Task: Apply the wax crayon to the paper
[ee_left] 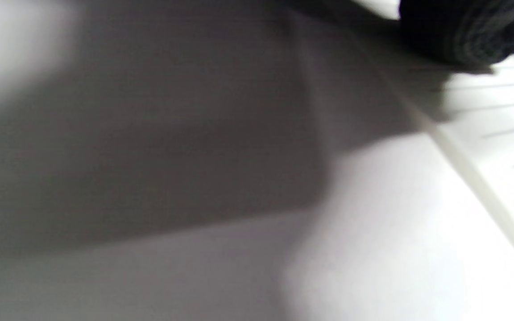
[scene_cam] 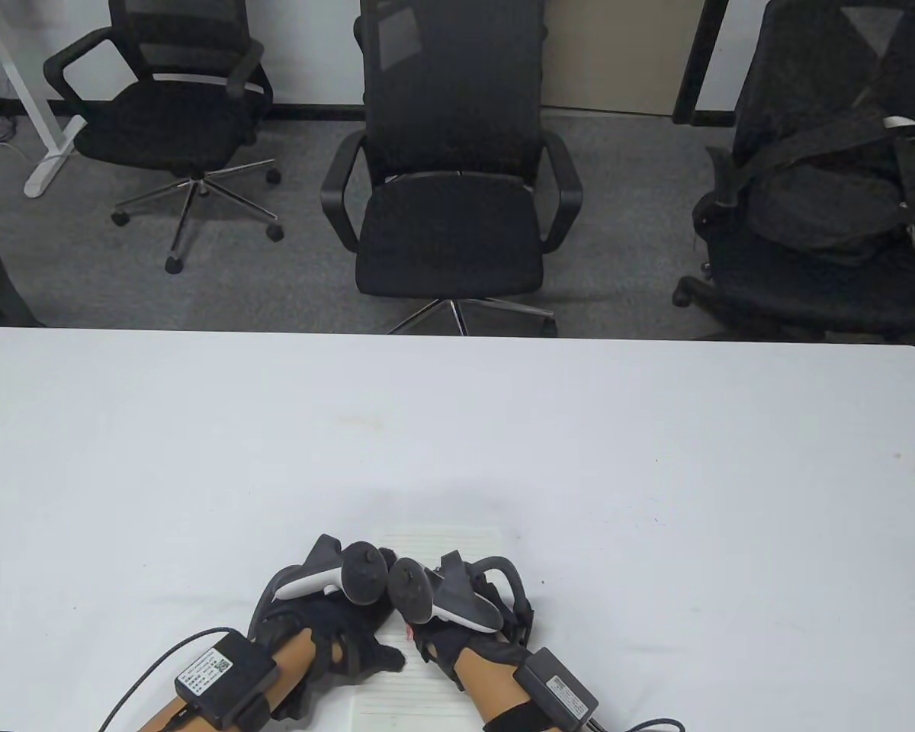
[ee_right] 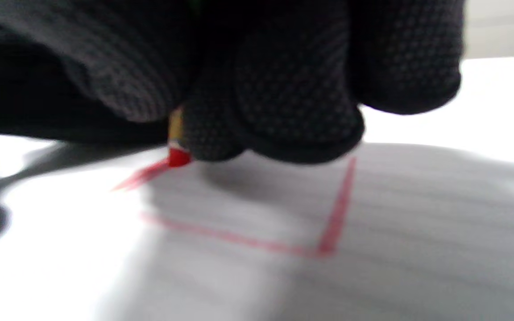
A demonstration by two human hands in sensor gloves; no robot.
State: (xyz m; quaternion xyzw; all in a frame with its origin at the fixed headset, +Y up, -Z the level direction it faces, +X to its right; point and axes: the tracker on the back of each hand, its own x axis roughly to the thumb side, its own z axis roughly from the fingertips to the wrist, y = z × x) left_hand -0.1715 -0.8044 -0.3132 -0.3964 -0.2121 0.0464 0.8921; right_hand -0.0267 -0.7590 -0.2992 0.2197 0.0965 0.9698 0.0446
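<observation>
1. A red crayon is gripped in the right hand, its tip touching the lined paper at bottom centre.
2. The paper's left edge is pressed by the left hand; whether its fingers are curled cannot be told.
3. Red lines are seen on the paper.

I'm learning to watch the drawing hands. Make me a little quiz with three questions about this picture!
1. True or false: the right hand holds a blue crayon.
2. Which hand presses on the lined paper without a crayon? A) left hand B) right hand C) neither
3. Fill in: the red lines drawn on the paper meet at a ____.

Key:
1. False. The crayon tip between the right fingers is red.
2. A. In the left wrist view a gloved fingertip rests near the paper's edge.
3. Corner.
</observation>
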